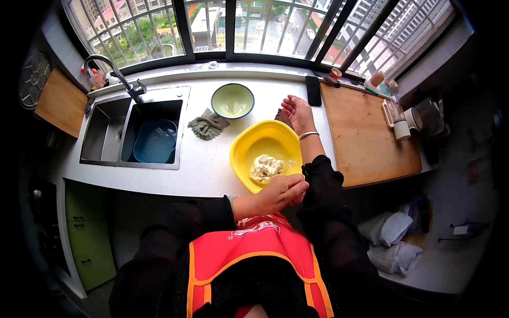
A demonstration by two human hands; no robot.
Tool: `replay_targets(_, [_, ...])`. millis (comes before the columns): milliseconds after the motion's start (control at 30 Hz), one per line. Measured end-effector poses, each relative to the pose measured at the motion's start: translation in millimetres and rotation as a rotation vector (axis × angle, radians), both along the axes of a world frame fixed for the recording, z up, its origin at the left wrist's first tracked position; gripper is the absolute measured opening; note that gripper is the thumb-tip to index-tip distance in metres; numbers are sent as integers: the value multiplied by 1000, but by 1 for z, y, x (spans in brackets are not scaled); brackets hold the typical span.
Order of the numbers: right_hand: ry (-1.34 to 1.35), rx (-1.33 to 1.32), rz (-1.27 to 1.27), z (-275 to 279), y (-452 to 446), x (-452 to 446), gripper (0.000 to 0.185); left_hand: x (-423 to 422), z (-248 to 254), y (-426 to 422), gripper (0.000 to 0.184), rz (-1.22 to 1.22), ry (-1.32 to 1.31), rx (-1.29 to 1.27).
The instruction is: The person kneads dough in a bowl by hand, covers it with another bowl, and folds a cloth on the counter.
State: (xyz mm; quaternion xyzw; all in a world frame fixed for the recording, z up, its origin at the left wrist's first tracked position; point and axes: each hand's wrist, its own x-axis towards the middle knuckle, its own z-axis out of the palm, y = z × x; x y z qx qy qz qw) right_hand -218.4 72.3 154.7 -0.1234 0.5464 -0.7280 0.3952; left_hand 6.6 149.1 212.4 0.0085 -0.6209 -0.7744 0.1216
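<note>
A pale, rough lump of dough (266, 168) lies in the yellow basin (245, 142) on the counter in front of me. My left hand (283, 192) is closed at my right forearm, its fingers pinching the black sleeve (321, 168) near the cuff. My right hand (298, 112) is raised past the basin's right side, holding nothing, its fingers loosely bent and apart. A pale bracelet circles that wrist. Behind the right hand, a small dark brown item (282, 117) is partly hidden.
A green bowl (233, 102) and a crumpled grey cloth (208, 124) sit left of the basin. Further left is a double sink (183, 114) holding a blue tub (155, 141). A wooden board (366, 138) and black phone (313, 91) are at right.
</note>
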Motion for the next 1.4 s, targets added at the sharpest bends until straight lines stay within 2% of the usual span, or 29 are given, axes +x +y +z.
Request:
replay_targets(67, [-24,181,45,-30,26,13,21,-5,-48,-39,21,273,-127,-331])
replay_targets(100, [86,265,112,-64,40,12,22,-6,-76,-63,20,358,-169,-492])
replay_targets(133, [185,419,116,-82,53,19,27,-6,-103,-85,23,443,-210,-650])
replay_targets(200, [314,488,61,-130,78,31,42,-8,-144,-123,37,604,-228,-1013])
replay_targets(233, [368,540,31,-141,88,41,47,-10,-156,-134,37,588,-227,-1008])
replay_targets(300, [312,606,-49,-146,101,60,49,-17,-173,-154,46,630,-425,-1171])
replay_targets(367, [253,676,-129,-161,108,77,51,-26,-177,-170,46,509,-492,-1188])
replay_targets(433, [226,678,-322,-187,102,87,54,-36,-181,-181,46,392,-558,-1203])
replay_targets(467, [219,695,-329,-194,98,91,54,-39,-185,-183,45,328,-617,-1060])
replay_targets(500, [379,948,-298,-189,88,100,53,-43,-187,-185,43,267,-675,-919])
replay_targets(533, [539,1199,-253,-185,78,108,53,-44,-191,-186,43,254,-682,-912])
replay_targets(600, [576,1249,-338,-186,64,116,49,-41,-198,-186,40,322,-595,-920])
replay_targets(667, [851,1328,-397,-195,57,111,44,-43,-195,-188,40,288,-643,-899])
replay_targets(700, [963,1304,-419,-196,53,109,39,-42,-193,-189,40,270,-651,-885])
replay_targets(833, [1007,1218,-310,-194,41,91,31,-42,-202,-189,37,281,-609,-880])
replay_targets(900, [1087,1196,-132,-191,31,83,24,-43,-205,-190,35,303,-583,-887])
replay_targets(1033, [1165,1105,48,-188,4,73,21,-42,-207,-187,36,338,-592,-896])
replay_targets(1100, [1209,1029,291,-188,-15,72,21,-43,-207,-186,36,366,-592,-916])
replay_targets(1233, [1350,909,310,-174,-10,75,23,-41,-208,-183,37,417,-610,-949])
replay_targets(1300, [1311,811,513,-158,0,72,24,-42,-207,-185,37,443,-594,-963])
replay_targets(1333, [1315,810,512,-143,8,71,24,-41,-206,-183,38,431,-625,-953])
replay_targets(1400, [1065,736,657,-112,28,67,22,-40,-208,-180,38,416,-656,-937])
